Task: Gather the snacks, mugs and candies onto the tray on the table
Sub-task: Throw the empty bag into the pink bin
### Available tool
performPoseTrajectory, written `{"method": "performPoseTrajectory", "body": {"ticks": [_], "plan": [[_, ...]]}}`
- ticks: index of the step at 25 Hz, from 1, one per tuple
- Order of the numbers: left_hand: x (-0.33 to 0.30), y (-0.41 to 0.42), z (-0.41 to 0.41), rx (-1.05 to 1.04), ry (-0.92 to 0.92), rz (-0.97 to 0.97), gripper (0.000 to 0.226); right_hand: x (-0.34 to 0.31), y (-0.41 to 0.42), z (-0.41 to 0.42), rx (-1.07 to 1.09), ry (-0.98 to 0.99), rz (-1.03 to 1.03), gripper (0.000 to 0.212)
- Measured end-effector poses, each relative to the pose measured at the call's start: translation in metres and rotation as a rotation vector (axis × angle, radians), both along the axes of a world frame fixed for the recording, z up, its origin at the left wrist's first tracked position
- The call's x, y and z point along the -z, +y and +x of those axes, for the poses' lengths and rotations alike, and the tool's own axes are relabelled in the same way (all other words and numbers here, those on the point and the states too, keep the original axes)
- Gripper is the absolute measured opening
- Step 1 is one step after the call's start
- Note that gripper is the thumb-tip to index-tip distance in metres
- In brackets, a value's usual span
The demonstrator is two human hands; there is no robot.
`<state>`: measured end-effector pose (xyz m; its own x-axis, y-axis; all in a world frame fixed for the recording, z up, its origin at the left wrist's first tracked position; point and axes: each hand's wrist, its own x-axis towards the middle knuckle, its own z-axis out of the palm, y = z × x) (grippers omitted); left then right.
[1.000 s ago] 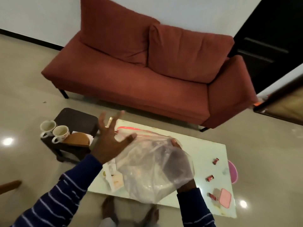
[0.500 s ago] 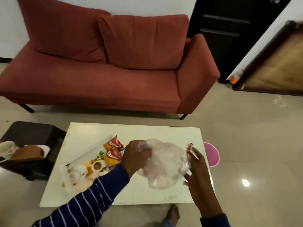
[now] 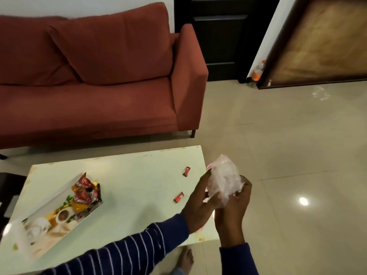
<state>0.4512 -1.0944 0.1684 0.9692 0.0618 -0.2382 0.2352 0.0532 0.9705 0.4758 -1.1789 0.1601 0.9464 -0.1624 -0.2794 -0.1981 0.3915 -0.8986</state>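
**One camera on my head, looking down past the table's right edge**

My only view comes from my head, tilted forward and down. It faces the sofa (image 3: 95, 80) across the table (image 3: 139, 179), whose near right corner sits close below me. My two forearms rise from the bottom edge; floor fills the right side.

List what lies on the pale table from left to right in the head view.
White printed rectangular tray → red and yellow snack packets on its right end → lower red wrapped candy → upper red wrapped candy → crumpled clear plastic bag held in both hands.
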Motion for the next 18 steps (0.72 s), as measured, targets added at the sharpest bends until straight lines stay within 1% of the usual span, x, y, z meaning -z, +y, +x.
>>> {"method": "performPoseTrajectory", "body": {"ticks": [2,4,5,6,8,9,10,11,13,14,16,17,18], "plan": [[0.027,-0.015,0.019,-0.086,0.019,0.105,0.042,0.017,-0.012,0.012,-0.099,0.008,-0.124,0.031],[0.050,-0.020,0.052,-0.225,0.127,0.150,0.017,0.040,-0.027,0.020,-0.352,0.003,-0.215,0.044],[0.066,-0.022,0.067,-0.275,0.177,0.131,0.011,0.054,-0.040,0.022,-0.464,0.007,-0.263,0.053],[0.083,-0.025,0.080,-0.299,0.228,0.170,0.011,0.071,-0.054,0.023,-0.556,-0.027,-0.356,0.061],[0.120,-0.032,0.092,-0.275,0.314,0.343,0.014,0.105,-0.079,0.029,-0.663,-0.162,-0.668,0.071],[0.142,-0.038,0.095,-0.252,0.375,0.362,0.018,0.125,-0.090,0.033,-0.692,-0.181,-0.789,0.077],[0.162,-0.046,0.100,-0.221,0.447,0.331,0.022,0.147,-0.097,0.036,-0.675,-0.163,-0.827,0.078],[0.183,-0.051,0.104,-0.161,0.513,0.265,0.021,0.168,-0.102,0.039,-0.626,-0.124,-0.804,0.075],[0.214,-0.056,0.116,-0.005,0.610,0.123,0.016,0.207,-0.108,0.051,-0.465,-0.141,-0.830,0.058],[0.227,-0.055,0.124,0.075,0.625,0.072,0.016,0.229,-0.112,0.060,-0.415,-0.174,-0.877,0.048],[0.241,-0.047,0.140,0.183,0.615,0.029,0.027,0.266,-0.123,0.088,-0.349,-0.174,-0.922,0.033],[0.251,-0.039,0.145,0.169,0.585,0.046,0.034,0.286,-0.125,0.107,-0.321,-0.142,-0.929,0.030],[0.260,-0.031,0.144,0.107,0.534,0.073,0.033,0.307,-0.125,0.128,-0.307,-0.086,-0.935,0.028]]}}
